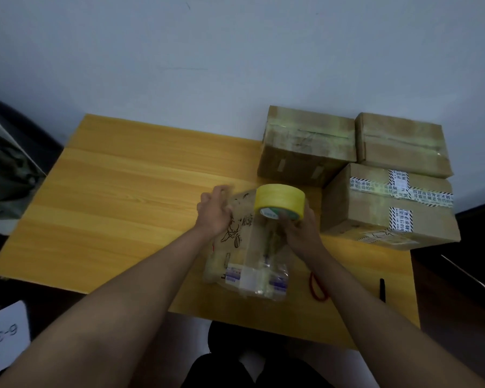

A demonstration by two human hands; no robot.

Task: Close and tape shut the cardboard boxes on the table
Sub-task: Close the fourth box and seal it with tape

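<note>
Small printed carton (244,247) sits lower centre. Right hand (300,231) grips yellow tape roll (280,201) over its far end, prob. to lay a strip; left hand (214,210), fingers loosely curled, blurred, steadies the top. 3 taped boxes (387,203) upper right.

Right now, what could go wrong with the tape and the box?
The left hand seems to be pulling tape off the roll, which the right hand holds over the box. The loose strip might fold and stick to itself. It might also land crooked, missing the seam.
</note>
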